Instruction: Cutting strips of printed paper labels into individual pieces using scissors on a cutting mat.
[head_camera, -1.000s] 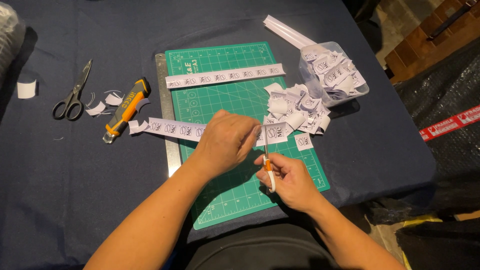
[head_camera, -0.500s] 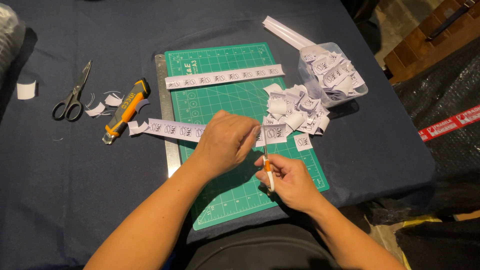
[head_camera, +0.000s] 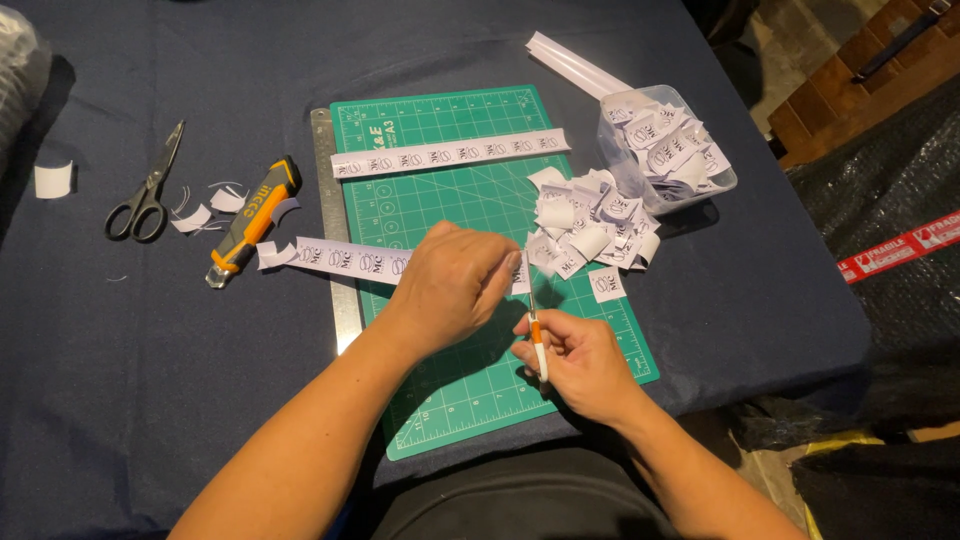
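A person's right hand (head_camera: 580, 358) grips a slim orange-and-white knife (head_camera: 537, 335) in closed fingers, its long axis running nearly straight away from the body, blade tip pointing up the green mat (head_camera: 480, 400). The left hand (head_camera: 455, 280), fingers curled down, presses on a printed paper strip (head_camera: 345, 258) that lies crosswise, from off the mat's left edge over a steel ruler (head_camera: 335, 220) to just under the blade. A second strip (head_camera: 450, 154) lies parallel near the mat's far edge. Cut labels are heaped in a pile (head_camera: 590, 230) on the mat's right side; beside it, a clear tub (head_camera: 722, 183) holds more labels. Left of the ruler lie an orange utility knife (head_camera: 250, 222) and scissors (head_camera: 148, 190).
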